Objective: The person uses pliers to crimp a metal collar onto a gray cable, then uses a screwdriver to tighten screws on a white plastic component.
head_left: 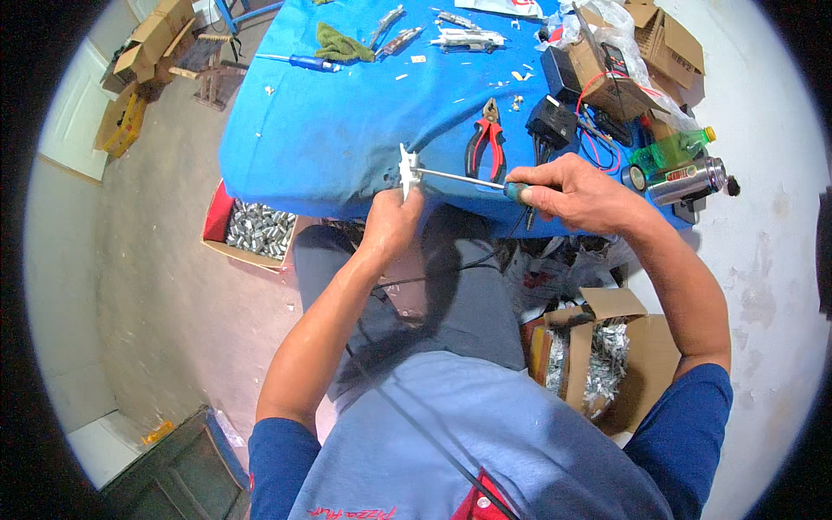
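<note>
Near the front edge of the blue-covered table (303, 130), my left hand (392, 227) is closed around the lower end of a small white part (406, 166), held upright; its exact kind I cannot make out. My right hand (579, 192) grips the dark handle of a screwdriver (464, 178). The long metal shaft points left, and its tip meets the side of the white part. Just beyond the shaft lie red-and-black pliers (487, 143), jaws pointing away from me.
A blue screwdriver (312, 63), a green cloth (341, 45) and several whitish parts (468, 39) lie farther back. On the right are a black adapter (553, 121), a green bottle (676, 152) and a steel flask (685, 182). Boxes of metal pieces (260, 230) and silvery scraps (607, 364) stand below.
</note>
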Demonstrator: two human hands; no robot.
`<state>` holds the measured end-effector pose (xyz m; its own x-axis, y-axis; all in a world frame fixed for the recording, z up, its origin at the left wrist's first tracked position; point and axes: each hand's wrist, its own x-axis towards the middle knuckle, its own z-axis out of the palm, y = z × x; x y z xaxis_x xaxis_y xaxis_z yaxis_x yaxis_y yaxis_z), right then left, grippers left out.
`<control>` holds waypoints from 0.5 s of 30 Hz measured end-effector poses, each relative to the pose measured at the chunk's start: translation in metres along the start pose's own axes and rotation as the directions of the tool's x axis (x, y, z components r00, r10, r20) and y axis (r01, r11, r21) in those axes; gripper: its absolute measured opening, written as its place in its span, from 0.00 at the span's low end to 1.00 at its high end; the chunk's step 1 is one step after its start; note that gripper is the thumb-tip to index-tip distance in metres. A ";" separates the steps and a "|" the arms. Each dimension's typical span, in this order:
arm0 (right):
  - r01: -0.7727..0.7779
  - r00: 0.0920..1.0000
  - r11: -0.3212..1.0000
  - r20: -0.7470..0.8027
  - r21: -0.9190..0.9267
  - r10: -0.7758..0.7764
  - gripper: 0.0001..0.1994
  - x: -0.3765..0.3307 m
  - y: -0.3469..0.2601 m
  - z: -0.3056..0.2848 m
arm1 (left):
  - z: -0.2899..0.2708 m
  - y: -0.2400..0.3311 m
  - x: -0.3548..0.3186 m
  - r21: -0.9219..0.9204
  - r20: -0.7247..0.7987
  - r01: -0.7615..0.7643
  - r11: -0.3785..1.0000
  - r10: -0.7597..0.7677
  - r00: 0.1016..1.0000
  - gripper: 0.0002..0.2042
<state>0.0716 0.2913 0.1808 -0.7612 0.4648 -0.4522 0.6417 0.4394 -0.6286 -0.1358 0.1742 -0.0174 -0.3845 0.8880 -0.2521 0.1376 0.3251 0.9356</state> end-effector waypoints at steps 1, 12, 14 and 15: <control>-0.070 0.998 0.991 0.010 0.111 0.070 0.17 -0.003 0.003 0.003 | 0.001 -0.001 0.000 0.001 -0.006 -0.014 1.000 0.014 1.000 0.24; 0.182 0.980 0.950 -0.037 -0.254 -0.197 0.16 -0.012 0.006 -0.011 | -0.014 -0.002 -0.005 0.036 0.164 0.065 0.997 -0.070 0.984 0.23; 0.197 0.979 0.939 0.008 -0.282 -0.203 0.17 -0.008 0.004 -0.024 | -0.021 -0.004 -0.006 0.115 0.195 0.042 0.992 -0.064 0.979 0.22; 0.191 0.981 0.931 0.037 -0.311 -0.188 0.18 -0.005 0.002 -0.030 | -0.025 -0.002 -0.006 0.125 0.205 0.059 0.990 -0.084 0.975 0.23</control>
<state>0.0793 0.3131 0.2013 -0.8715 0.3447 -0.3489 0.4815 0.7365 -0.4750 -0.1566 0.1596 -0.0115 -0.1990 0.9052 -0.3755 0.2273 0.4153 0.8808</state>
